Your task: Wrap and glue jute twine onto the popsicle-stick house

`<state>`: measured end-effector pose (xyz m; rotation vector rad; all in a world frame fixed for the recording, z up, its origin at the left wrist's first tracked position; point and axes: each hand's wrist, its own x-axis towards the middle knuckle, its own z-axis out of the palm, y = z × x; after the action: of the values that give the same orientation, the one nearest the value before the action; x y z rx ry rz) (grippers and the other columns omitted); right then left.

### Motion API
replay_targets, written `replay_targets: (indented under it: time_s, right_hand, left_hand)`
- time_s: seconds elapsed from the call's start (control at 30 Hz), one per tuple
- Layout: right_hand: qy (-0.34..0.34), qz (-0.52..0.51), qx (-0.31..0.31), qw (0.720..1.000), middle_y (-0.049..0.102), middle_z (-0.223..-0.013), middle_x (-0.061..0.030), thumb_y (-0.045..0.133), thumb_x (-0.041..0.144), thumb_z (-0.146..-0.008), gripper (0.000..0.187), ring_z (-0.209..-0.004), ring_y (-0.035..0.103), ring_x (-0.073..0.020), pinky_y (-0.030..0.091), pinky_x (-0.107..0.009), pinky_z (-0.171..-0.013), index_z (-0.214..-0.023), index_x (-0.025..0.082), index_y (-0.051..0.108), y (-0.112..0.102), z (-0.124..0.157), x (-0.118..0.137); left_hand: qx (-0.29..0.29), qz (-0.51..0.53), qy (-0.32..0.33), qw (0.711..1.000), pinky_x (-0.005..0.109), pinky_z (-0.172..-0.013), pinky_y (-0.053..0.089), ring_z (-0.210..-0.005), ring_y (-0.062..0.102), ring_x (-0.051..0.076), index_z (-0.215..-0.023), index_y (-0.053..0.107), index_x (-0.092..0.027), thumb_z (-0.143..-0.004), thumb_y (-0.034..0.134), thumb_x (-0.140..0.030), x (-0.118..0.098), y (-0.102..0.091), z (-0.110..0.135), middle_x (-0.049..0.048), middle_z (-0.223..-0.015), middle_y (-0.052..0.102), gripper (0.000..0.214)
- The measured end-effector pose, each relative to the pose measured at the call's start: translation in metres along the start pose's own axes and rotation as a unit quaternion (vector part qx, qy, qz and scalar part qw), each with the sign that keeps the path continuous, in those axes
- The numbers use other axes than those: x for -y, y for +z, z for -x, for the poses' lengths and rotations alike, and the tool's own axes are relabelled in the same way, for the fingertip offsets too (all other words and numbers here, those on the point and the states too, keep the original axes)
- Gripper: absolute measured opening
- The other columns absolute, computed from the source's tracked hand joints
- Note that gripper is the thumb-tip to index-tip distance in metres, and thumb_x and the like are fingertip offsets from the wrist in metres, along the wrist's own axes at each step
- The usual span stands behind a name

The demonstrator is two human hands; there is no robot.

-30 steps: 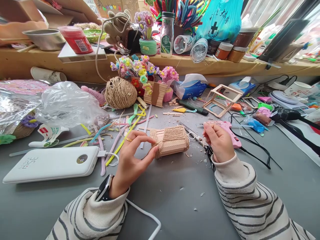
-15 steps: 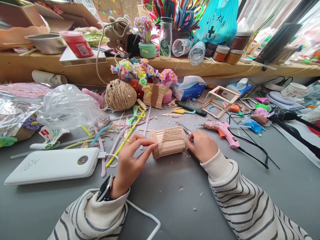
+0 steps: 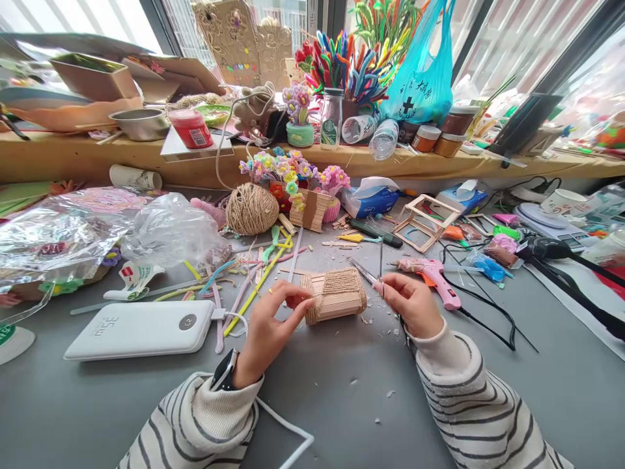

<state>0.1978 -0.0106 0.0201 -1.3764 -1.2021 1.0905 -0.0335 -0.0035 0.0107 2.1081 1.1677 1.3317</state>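
A small box of ice-lolly sticks wound with jute twine (image 3: 336, 294) lies on the grey table (image 3: 342, 391). My left hand (image 3: 271, 329) pinches its left end, thumb and fingers closed on the twine. My right hand (image 3: 413, 303) is closed round the handles of a pair of scissors (image 3: 374, 277), whose open blades point up and left just right of the box. A ball of jute twine (image 3: 251, 208) sits behind, to the left.
A pink glue gun (image 3: 432, 273) with black cord lies right of my right hand. A white power bank (image 3: 141, 327) lies at left, pipe cleaners (image 3: 254, 280) and plastic bags (image 3: 166, 228) behind it. A stick frame (image 3: 424, 221) and a crowded wooden shelf (image 3: 342, 156) stand farther back.
My right hand left the glue gun, moved left to the scissors beside the box and lifted them with blades open. The left hand stayed on the box. The camera tilted up.
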Motion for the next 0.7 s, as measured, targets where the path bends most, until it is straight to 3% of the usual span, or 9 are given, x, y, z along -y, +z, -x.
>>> replay_targets:
  time_s: [0.13,0.27,0.37,0.57,0.7]
  right_hand:
    - [0.035,-0.07,0.14,0.987,0.038,-0.043,0.0068,0.068,0.058,-0.059,0.046,-0.041,0.027,-0.0045,0.024,-0.022,-0.042,-0.051,0.017,0.048,0.019,0.015,0.0]
    - [0.008,-0.034,0.243,0.969,0.036,-0.041,0.0051,0.05,0.061,-0.076,0.053,-0.041,0.031,-0.0059,0.026,-0.024,-0.044,-0.055,0.014,0.061,0.028,0.03,-0.002]
    - [0.021,-0.032,0.254,0.966,0.036,-0.04,0.0052,0.051,0.06,-0.077,0.051,-0.041,0.032,-0.0063,0.026,-0.024,-0.045,-0.058,0.014,0.064,0.032,0.035,-0.003]
    - [0.145,-0.104,0.254,0.95,0.045,-0.05,0.0057,0.071,0.06,-0.051,0.049,-0.043,0.032,-0.0038,0.022,-0.021,-0.041,-0.056,0.016,0.052,0.049,0.037,-0.007]
    - [0.137,-0.119,0.286,0.941,0.04,-0.043,0.0073,0.064,0.07,-0.052,0.056,-0.037,0.029,-0.0029,0.019,-0.021,-0.039,-0.051,0.017,0.047,0.056,0.038,-0.017]
  left_hand:
    - [-0.02,-0.002,0.007,1.0,0.02,-0.058,0.045,-0.059,0.055,0.009,-0.075,0.06,-0.018,-0.08,0.059,-0.02,0.002,0.0,-0.001,-0.002,-0.065,0.06,0.006]
    - [-0.04,-0.015,0.01,0.999,0.019,-0.056,0.046,-0.058,0.055,0.009,-0.074,0.061,-0.018,-0.08,0.059,-0.02,0.003,0.0,-0.001,-0.0019,-0.065,0.061,0.007]
    - [-0.031,-0.019,0.017,0.999,0.02,-0.056,0.046,-0.057,0.055,0.009,-0.077,0.062,-0.018,-0.079,0.061,-0.022,0.002,0.0,-0.001,-0.0023,-0.065,0.06,0.004]
    - [-0.01,-0.011,0.018,1.0,0.021,-0.057,0.049,-0.059,0.057,0.01,-0.08,0.063,-0.018,-0.079,0.059,-0.02,-0.001,-0.001,-0.003,-0.0009,-0.067,0.061,0.004]
    - [-0.027,-0.017,0.03,0.999,0.021,-0.057,0.049,-0.061,0.061,0.011,-0.077,0.063,-0.019,-0.082,0.056,-0.02,-0.002,-0.002,-0.002,-0.0003,-0.068,0.064,0.009]
